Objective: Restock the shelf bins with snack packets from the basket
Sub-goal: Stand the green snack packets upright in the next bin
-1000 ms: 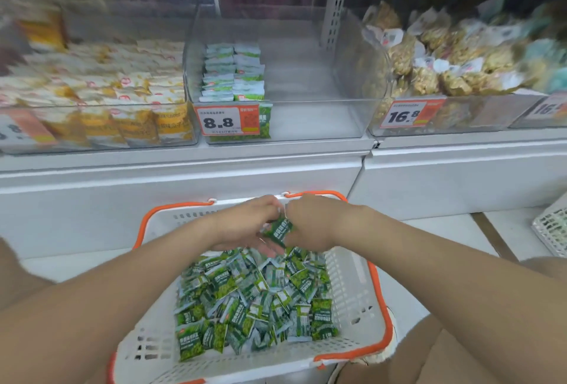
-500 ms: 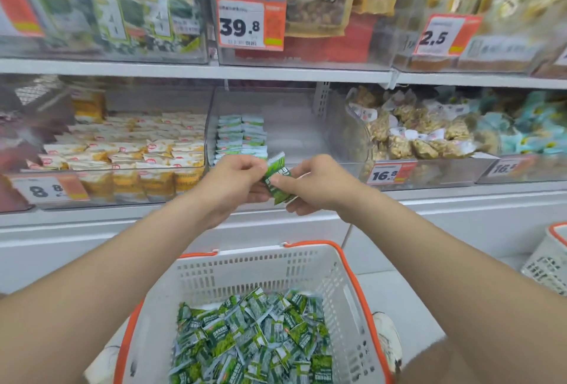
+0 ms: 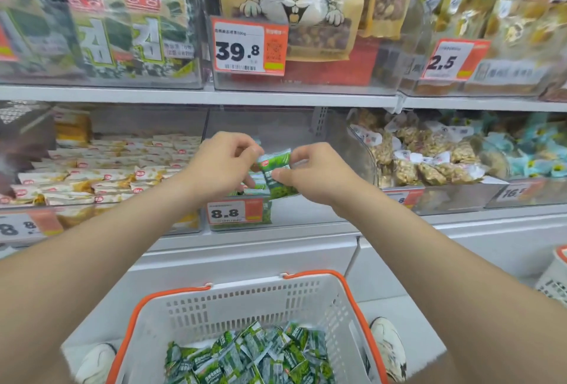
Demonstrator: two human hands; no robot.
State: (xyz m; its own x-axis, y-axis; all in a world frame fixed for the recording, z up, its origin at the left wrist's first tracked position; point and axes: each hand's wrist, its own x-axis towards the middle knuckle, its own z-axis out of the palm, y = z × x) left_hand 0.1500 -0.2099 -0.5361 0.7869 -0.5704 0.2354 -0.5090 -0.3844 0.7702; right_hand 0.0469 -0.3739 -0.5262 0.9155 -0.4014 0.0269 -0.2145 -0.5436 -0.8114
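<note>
Basket (image 3: 245,307) of white slotted plastic with an orange rim is seen nearest, at the bottom centre, set between two pale shoes: a left shoe (image 3: 95,362) and a right shoe (image 3: 388,347). A loose heap of green snack packets (image 3: 251,359), too many to count, is spread over the basket's floor; its far wall and upper sides are bare.

Two bare forearms are stretched up from the basket to the middle shelf. One green packet (image 3: 276,175) is held upright between the hands, above the front edge of the clear middle bin (image 3: 322,218). The packet's left edge is pinched by the curled fingers of the left hand (image 3: 225,166), and its right side is pinched between thumb and fingers of the right hand (image 3: 319,175).

Behind the hands, a short stack of green packets (image 3: 256,184) is seen at the bin's left front corner, above a price tag (image 3: 239,213) reading 8.8. To the right of the stack, open room is shown in the bin.

The left bin (image 3: 122,169) is packed with rows of white and yellow packets. The right bin (image 3: 429,156) is heaped with clear-wrapped brown snacks.

A second white basket (image 3: 555,279) is cut off by the right edge.

On the upper shelf, dark seaweed packs (image 3: 122,21), a bag with a cartoon rodent (image 3: 294,6) and two price tags, 39.8 (image 3: 248,46) and 2.5 (image 3: 451,60), are shown.
</note>
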